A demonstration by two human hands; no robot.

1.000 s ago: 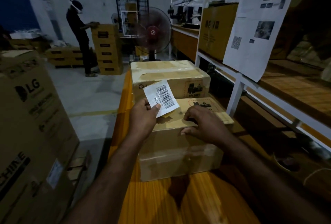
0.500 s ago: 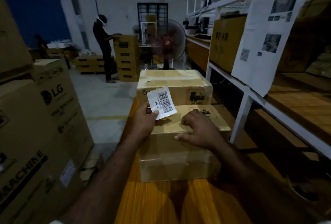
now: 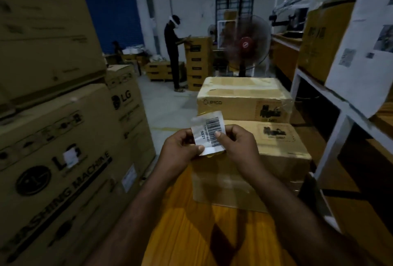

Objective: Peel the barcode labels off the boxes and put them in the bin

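2 grips now: right hand (image 3: pixel 239 145) joins left hand (image 3: pixel 177 152) on the barcode label (image 3: pixel 205 130).

Your right hand (image 3: pixel 240 146) has left the lid of the near box (image 3: pixel 276 150) and risen to meet your left hand (image 3: pixel 178 153). The barcode label (image 3: pixel 209 131), pinched a second ago by the left alone, is now held between both, your right thumb pressed on the bars and your left thumb at the lower edge. The label, earlier tilted low by the box top, now stands clear of the cardboard, its bottom edge curled. Your view has swung left: the LG washing-machine cartons (image 3: pixel 63 159) fill far more of the frame, and the white shelf frame (image 3: pixel 340 104) has slid toward the right edge.
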